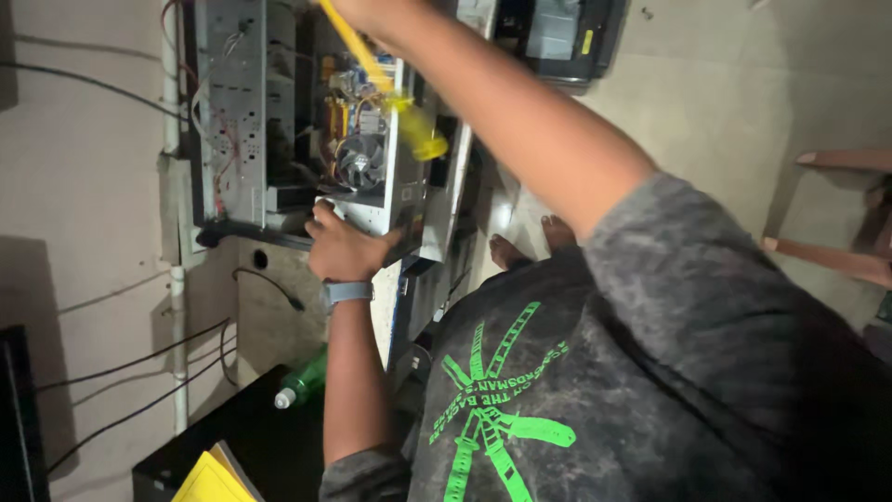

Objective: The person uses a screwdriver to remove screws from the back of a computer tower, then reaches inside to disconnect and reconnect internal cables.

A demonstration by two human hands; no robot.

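The open computer case (307, 121), likely heavy, stiff sheet metal with fragile boards and a fan inside, stands on the desk (269, 316); the left hand (346, 246) curls over its lower frame edge, while the right hand, above the case, is out of view.

There was one open computer case (307, 121) with one round fan (360, 162) inside it. There was one yellow tool (390, 88). Two hands showed: one left hand (342, 246) and part of one right hand (358, 7). One grey wristband (347, 292) was there. There was one green bottle (302, 379), one yellow book (212, 479) and two bare feet (531, 244).
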